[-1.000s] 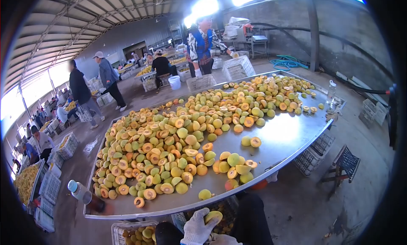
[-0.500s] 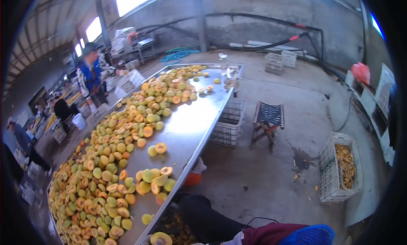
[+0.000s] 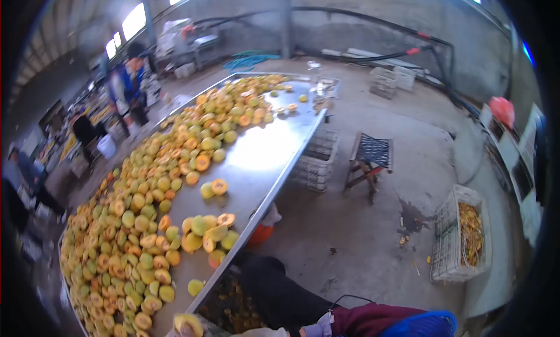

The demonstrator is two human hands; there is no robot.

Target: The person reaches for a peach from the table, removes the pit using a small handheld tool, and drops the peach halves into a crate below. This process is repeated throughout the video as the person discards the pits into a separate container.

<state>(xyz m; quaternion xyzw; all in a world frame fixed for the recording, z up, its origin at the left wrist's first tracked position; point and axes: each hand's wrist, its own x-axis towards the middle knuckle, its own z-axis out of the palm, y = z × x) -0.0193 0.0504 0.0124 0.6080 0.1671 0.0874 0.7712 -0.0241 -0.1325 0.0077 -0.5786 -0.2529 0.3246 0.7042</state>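
At the bottom edge, my left hand, in a pale glove, shows only in part, around a yellow-green fruit. My right hand, also gloved, is cut off by the lower edge; its fingers cannot be made out. Above them stands a metal table with a large heap of halved and whole yellow-orange fruit. A small group of fruit lies near the table's right edge. Below that edge, a crate of fruit pieces sits beside my dark-trousered leg.
A folding stool stands right of the table, near stacked crates. Farther right is a crate of scraps. A clear bottle stands at the table's far end. A person in a blue vest is behind the table.
The view has swung right, bringing the stool and scrap crate further in. My hands have dropped to the lower edge, the left with a fruit. The person in the vest leans lower.
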